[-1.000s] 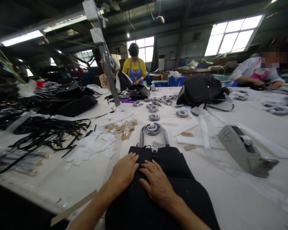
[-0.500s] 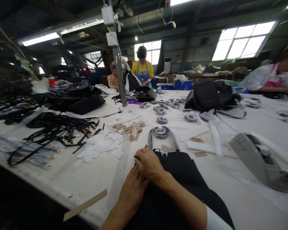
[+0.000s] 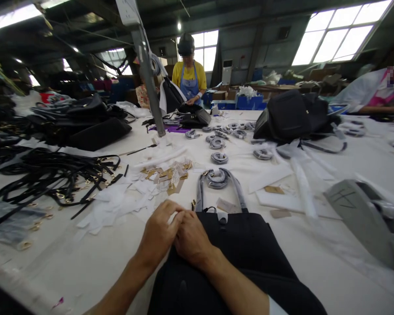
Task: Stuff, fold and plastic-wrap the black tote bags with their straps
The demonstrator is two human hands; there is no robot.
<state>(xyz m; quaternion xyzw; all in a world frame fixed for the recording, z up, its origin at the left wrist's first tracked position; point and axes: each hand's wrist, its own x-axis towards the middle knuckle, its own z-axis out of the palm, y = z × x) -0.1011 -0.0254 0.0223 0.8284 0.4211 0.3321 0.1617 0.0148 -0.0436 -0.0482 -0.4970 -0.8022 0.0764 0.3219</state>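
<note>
A black bag [image 3: 246, 245] lies on the white table in front of me, its wrapped grey handle [image 3: 239, 188] stretching away from me. My left hand [image 3: 160, 232] is at the bag's upper left edge, its fingers bent and pressed against the other hand. My right hand [image 3: 193, 238] is closed on the bag's left edge, its wrist over the black fabric. The fingertips of both hands meet; whether a small part is between them is hidden. A coiled grey strap [image 3: 216, 178] lies inside the handle loop.
Black straps with gold clasps [image 3: 82, 175] and white paper scraps [image 3: 118, 199] lie left. A grey tape dispenser [image 3: 364, 218] stands right. Farther back are black bags [image 3: 292, 116], a metal post [image 3: 149, 83] and a person in a yellow shirt [image 3: 188, 76]. Another person leans in at far right.
My left hand has moved up and left, from flat on the bag to bent fingers beside my right hand. My right hand has turned and lowered. The camera view has shifted.
</note>
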